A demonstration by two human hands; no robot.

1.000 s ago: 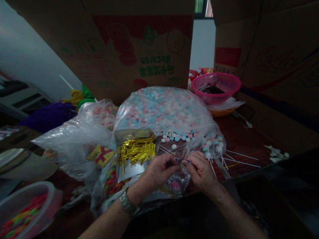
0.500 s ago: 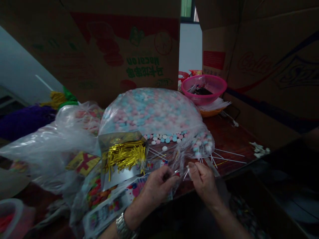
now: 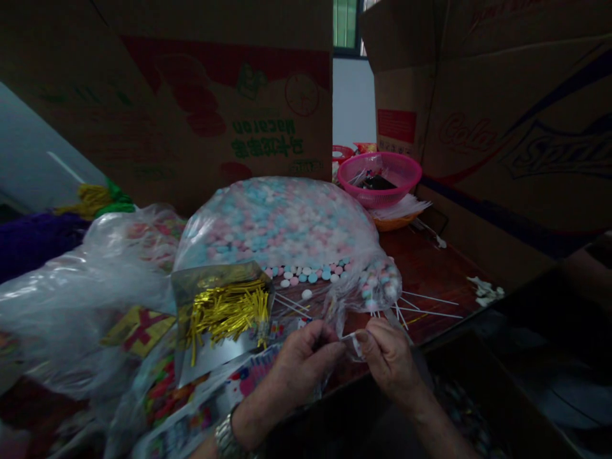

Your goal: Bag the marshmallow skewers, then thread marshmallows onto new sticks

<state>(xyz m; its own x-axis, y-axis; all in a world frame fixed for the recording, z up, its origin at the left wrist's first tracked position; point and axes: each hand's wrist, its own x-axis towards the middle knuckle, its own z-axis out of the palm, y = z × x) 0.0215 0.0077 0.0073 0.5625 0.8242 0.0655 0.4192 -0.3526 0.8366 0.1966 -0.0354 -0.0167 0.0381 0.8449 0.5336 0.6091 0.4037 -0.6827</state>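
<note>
A small clear plastic bag (image 3: 352, 347) is stretched between my two hands near the table's front edge. My left hand (image 3: 308, 360), with a metal watch on its wrist, pinches the bag's left side. The thumb and fingers of my right hand (image 3: 389, 357) are closed on the other side. Behind them lies a large clear sack of pink, blue and white candies (image 3: 282, 220), with loose candies (image 3: 313, 275) spilling at its front. White sticks (image 3: 428, 306) lie to the right. Gold twist ties (image 3: 229, 312) fill an open pouch left of my hands.
Cardboard boxes (image 3: 215, 95) stand behind, and another box (image 3: 507, 146) is at the right. A pink basket (image 3: 380, 178) sits at the back. Clear bags (image 3: 90, 280) and printed packets (image 3: 191, 414) crowd the left. A dark open box lies low at the right.
The small clear bag now shows spread flat between my hands, where before only a wisp of it was visible. The whole view has shifted, with the scene sitting slightly more left and lower.
</note>
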